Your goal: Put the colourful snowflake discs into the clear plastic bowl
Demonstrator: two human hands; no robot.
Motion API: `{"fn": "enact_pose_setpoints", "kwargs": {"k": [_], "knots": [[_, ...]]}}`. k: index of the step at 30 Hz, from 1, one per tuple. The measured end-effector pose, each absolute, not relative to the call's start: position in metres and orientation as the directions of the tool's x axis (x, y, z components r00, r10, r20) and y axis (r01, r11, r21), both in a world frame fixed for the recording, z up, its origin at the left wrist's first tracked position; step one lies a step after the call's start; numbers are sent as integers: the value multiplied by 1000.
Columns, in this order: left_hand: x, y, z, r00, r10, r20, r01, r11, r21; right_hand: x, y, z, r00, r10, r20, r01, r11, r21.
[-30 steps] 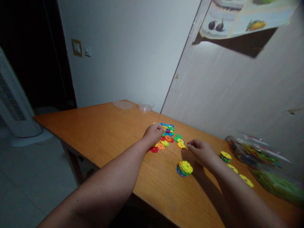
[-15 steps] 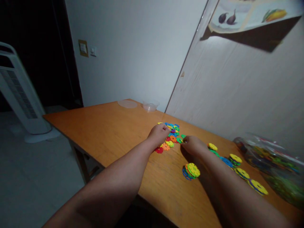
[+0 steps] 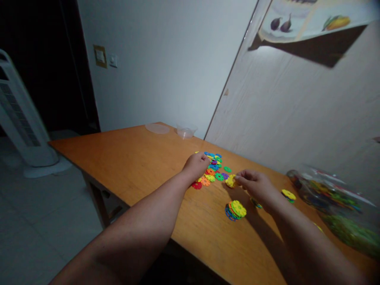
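Note:
A yellow flower-shaped plastic disc (image 3: 230,181) is pinched between the thumb and fingers of my right hand (image 3: 257,185), just above the table. My left hand (image 3: 196,166) is curled closed at the left side of a loose pile of coloured flower discs (image 3: 214,167); its fingertips are hidden, so what it holds cannot be seen. Red, orange and green discs lie flat around that pile. Nearer to me stands a stack of discs (image 3: 236,209) with a yellow one on top. More discs lie partly hidden under my right forearm, and another stack (image 3: 288,194) shows beyond it.
Clear plastic bags (image 3: 329,190) with coloured pieces lie along the right side by the wall. A transparent bowl (image 3: 186,131) and a round clear lid (image 3: 157,128) rest at the table's far corner. A white tower fan (image 3: 22,114) stands on the floor at left.
My right hand has drawn back to the right from the pile, and the yellow disc now shows in its fingers. My left hand keeps its place. The view has shifted slightly.

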State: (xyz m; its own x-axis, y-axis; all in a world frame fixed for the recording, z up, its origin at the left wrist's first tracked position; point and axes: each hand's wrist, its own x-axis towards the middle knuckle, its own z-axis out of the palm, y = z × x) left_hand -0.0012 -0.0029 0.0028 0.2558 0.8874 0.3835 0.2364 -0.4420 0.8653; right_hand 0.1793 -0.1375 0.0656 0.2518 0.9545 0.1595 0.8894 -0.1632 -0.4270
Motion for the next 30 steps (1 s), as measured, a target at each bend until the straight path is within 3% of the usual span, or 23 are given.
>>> {"fn": "enact_pose_setpoints", "kwargs": {"k": [5, 9, 12, 15, 18, 25, 30], "knots": [[-2, -5, 4, 261, 885, 385, 229, -444, 866, 176, -185, 67, 232, 972, -47, 625, -185, -758], [-4, -6, 6, 257, 893, 369, 225, -427, 876, 173, -200, 63, 210, 969, -131, 592, -233, -772], [-4, -5, 5, 254, 895, 367, 234, -425, 874, 179, -195, 61, 250, 968, -22, 685, -193, -702], [-3, -4, 4, 263, 887, 381, 244, -443, 863, 185, -179, 62, 267, 959, 98, 859, -190, -476], [-3, -4, 3, 269, 880, 391, 245, -455, 856, 185, -154, 64, 259, 960, 107, 936, -221, -275], [-4, -4, 2, 276, 875, 398, 232, -462, 856, 175, -100, 48, 320, 946, 50, 944, -314, -97], [-2, -4, 2, 281, 878, 387, 246, -456, 856, 177, -89, 42, 321, 947, -6, 944, -321, -76]]}}
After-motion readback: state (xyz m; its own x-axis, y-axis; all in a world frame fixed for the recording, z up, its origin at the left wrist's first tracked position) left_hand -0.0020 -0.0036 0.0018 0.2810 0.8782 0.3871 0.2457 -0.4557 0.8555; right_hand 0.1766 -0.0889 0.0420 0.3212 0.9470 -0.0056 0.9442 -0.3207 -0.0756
